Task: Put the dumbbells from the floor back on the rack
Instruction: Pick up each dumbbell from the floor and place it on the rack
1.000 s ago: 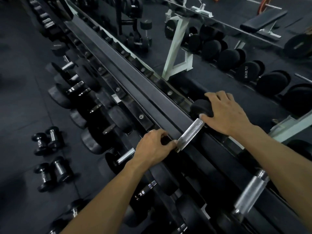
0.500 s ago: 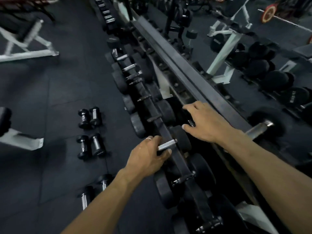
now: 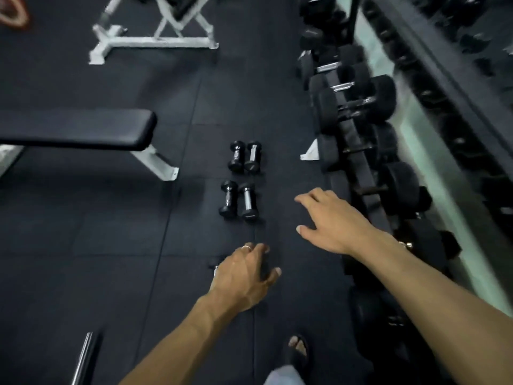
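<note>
The dark rubber-tiled floor (image 3: 111, 273) fills most of the view. Along the right side runs the long dumbbell rack (image 3: 358, 168), reaching from near to far, with big black dumbbells (image 3: 358, 102) lying across its rails; that side is blurred. On the left stands a flat black padded bench (image 3: 83, 129) on a white frame, and at the far left-centre a second bench with a white frame (image 3: 155, 37). A chrome bar (image 3: 83, 357) lies on the floor at the near left.

Two bare forearms stretch forward from the near edge. The right hand (image 3: 330, 220) hangs palm down over the floor just left of the rack, fingers spread and loosely curved, holding nothing. The left hand (image 3: 244, 276) is nearer and lower, fingers bent and part-spread with a ring on one; it holds nothing that can be made out, though a small piece of chrome and black peeps out at its left edge and what that is cannot be told. A foot in a dark sandal (image 3: 298, 348) shows near the bottom edge.

Between the bench and the rack, small dumbbells rest on the floor in two pairs, each pair side by side and touching: the far pair (image 3: 245, 157) and the near pair (image 3: 238, 200). The near pair lies just beyond the left hand and left of the right hand, touched by neither.
</note>
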Motion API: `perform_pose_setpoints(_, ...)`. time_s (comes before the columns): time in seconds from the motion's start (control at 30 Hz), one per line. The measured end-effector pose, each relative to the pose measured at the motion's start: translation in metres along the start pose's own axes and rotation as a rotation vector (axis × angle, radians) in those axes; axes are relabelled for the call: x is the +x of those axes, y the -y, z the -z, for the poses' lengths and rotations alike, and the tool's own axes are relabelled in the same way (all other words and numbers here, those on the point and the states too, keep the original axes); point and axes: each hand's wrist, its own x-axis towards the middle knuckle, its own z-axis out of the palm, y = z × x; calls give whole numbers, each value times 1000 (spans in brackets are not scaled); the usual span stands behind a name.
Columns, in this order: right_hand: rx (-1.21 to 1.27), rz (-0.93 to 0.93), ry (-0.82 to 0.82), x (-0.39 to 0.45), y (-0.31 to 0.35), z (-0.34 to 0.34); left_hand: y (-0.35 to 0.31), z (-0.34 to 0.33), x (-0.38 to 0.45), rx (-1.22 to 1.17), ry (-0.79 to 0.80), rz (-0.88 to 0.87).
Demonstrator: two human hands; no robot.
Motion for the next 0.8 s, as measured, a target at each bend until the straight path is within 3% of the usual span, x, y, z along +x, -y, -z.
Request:
perform_pose_setpoints(0.17,28,95,102,79,2,-65,51,-46,34,-88,22,166)
perform_pose_setpoints(0.4,52,165,276,173,-9,-205,137,-154,88,-235,85,374)
perform_pose_setpoints(0.6,-14,196,351,253,-15,-354,224,-276,148,-325,100,442)
perform_pose_setpoints(0.8,67,109,399,313,-30,-493,295,-399,202,-400,115,503)
